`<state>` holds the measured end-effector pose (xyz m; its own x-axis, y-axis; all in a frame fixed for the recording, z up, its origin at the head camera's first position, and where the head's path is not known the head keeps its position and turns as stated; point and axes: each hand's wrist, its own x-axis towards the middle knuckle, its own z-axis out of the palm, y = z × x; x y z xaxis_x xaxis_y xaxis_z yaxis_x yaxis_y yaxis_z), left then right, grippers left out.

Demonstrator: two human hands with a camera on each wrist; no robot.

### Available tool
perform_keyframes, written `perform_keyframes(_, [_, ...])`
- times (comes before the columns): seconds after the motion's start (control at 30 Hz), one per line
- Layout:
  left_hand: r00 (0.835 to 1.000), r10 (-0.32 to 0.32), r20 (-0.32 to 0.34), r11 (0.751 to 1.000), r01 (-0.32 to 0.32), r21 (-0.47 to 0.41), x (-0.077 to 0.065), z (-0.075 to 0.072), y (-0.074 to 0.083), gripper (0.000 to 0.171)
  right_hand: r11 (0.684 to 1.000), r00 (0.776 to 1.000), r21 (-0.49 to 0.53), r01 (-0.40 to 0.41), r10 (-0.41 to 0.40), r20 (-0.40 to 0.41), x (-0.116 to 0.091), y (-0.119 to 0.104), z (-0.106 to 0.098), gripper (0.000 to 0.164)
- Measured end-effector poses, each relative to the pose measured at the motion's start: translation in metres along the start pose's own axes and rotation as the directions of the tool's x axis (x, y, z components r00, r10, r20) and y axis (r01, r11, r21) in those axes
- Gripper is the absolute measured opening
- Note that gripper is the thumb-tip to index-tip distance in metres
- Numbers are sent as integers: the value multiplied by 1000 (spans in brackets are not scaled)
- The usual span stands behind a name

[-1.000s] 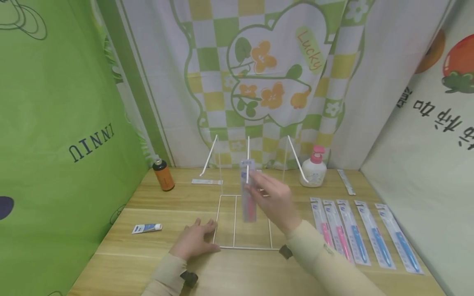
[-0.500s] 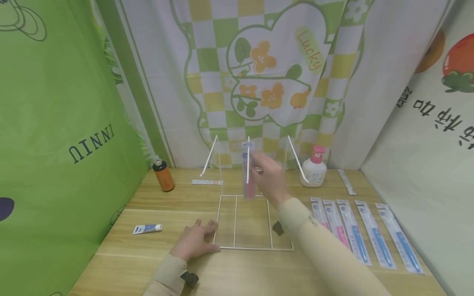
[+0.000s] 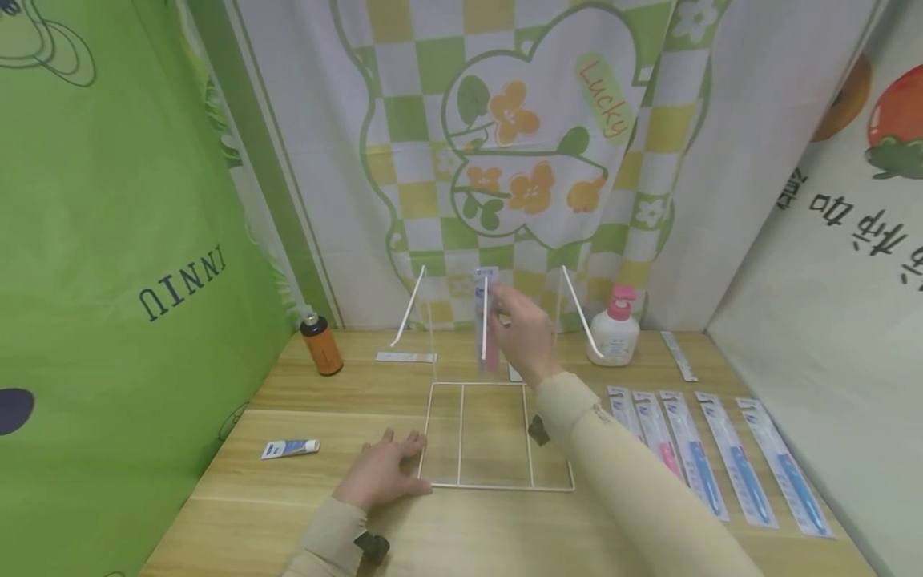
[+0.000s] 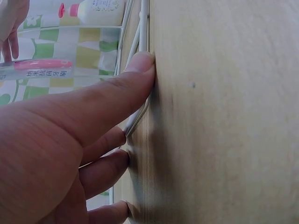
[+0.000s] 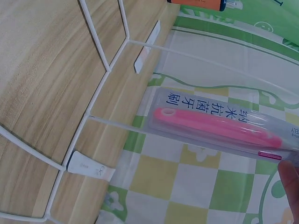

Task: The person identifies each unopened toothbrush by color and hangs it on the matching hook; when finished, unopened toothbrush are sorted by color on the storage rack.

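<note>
While the left hand stays at the front left corner of the wire rack, thumb and fingertips touching the base, fingers spread, the right hand has gone higher and farther toward the back edge of the bench. Right grip: pinched on a packaged pink toothbrush, handle end down, pack nearly upright. A second ago the pack hung lower, its bottom over the rack's base; now its top is up near the rear of the middle hook. Cannot tell whether the hook passes through the pack.

Unchanged: five other packaged toothbrushes in a row by the bench's right edge, the sleeve partly covering the nearest ones; pump bottle and orange bottle near the back edge; small tube toward the left edge.
</note>
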<state>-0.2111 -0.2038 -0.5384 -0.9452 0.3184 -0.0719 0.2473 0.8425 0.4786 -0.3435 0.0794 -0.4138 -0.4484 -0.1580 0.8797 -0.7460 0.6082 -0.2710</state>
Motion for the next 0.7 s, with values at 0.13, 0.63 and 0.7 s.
perform_keyframes(0.13, [1000,-1,-3,1000,1,-3,-1,-1,1,89,1000,1000,6,-23,23,12,1,0,1,40])
perform_keyframes(0.63, [1000,-5,3,1000,5,-10,-1,-2,3,88,998,998,26,-59,58,37,0,0,0,38])
perform_keyframes(0.7, [1000,-8,6,1000,8,-12,-1,-2,3,88,999,998,21,-50,50,24,-1,0,1,38])
